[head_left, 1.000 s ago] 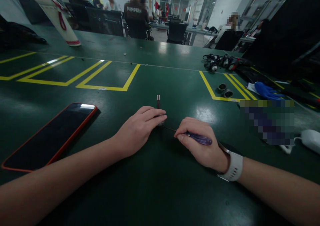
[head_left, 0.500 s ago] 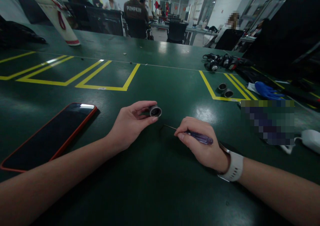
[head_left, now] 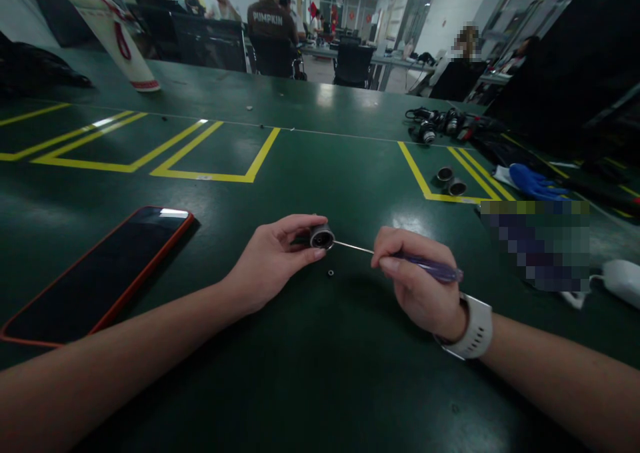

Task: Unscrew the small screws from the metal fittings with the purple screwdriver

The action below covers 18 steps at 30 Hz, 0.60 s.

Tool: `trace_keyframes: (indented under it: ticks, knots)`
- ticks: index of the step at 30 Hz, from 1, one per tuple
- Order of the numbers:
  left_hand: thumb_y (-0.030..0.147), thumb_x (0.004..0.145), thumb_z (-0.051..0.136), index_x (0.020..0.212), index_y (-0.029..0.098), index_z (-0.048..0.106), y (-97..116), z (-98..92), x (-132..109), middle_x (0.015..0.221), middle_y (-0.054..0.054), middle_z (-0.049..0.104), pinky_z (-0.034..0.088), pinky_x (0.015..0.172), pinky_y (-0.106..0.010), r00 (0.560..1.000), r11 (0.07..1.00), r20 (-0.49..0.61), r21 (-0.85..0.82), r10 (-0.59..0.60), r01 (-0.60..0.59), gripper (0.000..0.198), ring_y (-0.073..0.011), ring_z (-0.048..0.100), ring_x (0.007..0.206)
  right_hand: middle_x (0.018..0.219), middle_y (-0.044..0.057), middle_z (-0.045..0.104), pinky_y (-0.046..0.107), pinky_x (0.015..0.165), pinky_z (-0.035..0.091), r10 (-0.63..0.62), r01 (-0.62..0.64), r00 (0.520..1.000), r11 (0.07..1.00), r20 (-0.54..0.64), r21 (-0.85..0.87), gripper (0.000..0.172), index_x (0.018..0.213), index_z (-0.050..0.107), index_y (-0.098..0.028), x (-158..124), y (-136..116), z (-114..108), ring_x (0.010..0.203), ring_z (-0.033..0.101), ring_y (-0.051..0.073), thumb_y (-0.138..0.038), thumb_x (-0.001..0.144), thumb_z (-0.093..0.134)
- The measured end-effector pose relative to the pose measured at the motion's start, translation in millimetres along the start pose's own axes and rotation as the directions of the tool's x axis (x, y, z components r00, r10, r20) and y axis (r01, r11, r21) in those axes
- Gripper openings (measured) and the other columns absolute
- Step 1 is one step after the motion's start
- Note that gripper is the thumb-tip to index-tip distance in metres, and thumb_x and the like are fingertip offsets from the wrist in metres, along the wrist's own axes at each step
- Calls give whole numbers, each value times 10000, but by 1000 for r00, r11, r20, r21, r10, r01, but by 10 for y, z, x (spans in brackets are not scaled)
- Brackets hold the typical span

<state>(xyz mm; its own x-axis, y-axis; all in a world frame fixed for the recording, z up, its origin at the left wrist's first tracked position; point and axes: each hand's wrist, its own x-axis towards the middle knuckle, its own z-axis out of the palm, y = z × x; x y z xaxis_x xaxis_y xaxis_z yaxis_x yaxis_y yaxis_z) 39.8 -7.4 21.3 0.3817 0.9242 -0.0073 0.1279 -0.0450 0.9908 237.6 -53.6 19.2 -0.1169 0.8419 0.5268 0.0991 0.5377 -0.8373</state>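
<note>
My left hand (head_left: 273,256) pinches a small metal cylinder (head_left: 321,237) between thumb and fingers, holding it just above the green table with its open end facing right. My right hand (head_left: 417,279), with a white watch on the wrist, grips a purple-handled screwdriver (head_left: 430,267). The thin shaft points left and its tip reaches the cylinder's opening. A tiny dark ring (head_left: 331,273) lies on the table (head_left: 320,373) just below the cylinder.
A red-cased phone (head_left: 100,273) lies at the left. Two more metal cylinders (head_left: 450,181) sit inside yellow lines at the right, with a blue glove (head_left: 533,181), cables (head_left: 440,123) and a white object (head_left: 623,281). People sit at desks beyond the table.
My left hand lifted the cylinder off the table and turned it on its side. My right hand raised the screwdriver and brought its tip to the cylinder's opening. A tiny ring now lies below.
</note>
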Motion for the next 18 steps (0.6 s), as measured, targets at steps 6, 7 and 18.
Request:
trace_keyframes:
  ticks: [6,7,18]
  knots:
    - [112,687,691,1101,175,602,18,-1,-3,1093,-39,682,494,963,-370,999,999,-28,24,26,-26,429,-186,626,1044,635,-1,548,292,592,388,-51,87,983,976,178,-199,140,712,582,-180,39,-114,44,611,500,136,-107,790,491]
    - [113,685,692,1095,175,605,21,0,-5,1088,-39,683,500,957,-370,999,999,-33,33,34,-33,424,-188,629,1037,648,3,557,294,601,395,-53,100,978,968,203,-231,142,723,579,-178,50,-130,53,619,506,136,-104,799,485]
    - [130,661,719,1055,162,621,46,4,-28,1063,-57,690,527,909,-358,997,996,-61,76,43,-38,407,-203,645,999,720,32,573,310,646,426,-89,204,943,915,320,-348,121,814,558,-167,36,-120,114,683,521,147,-92,834,465]
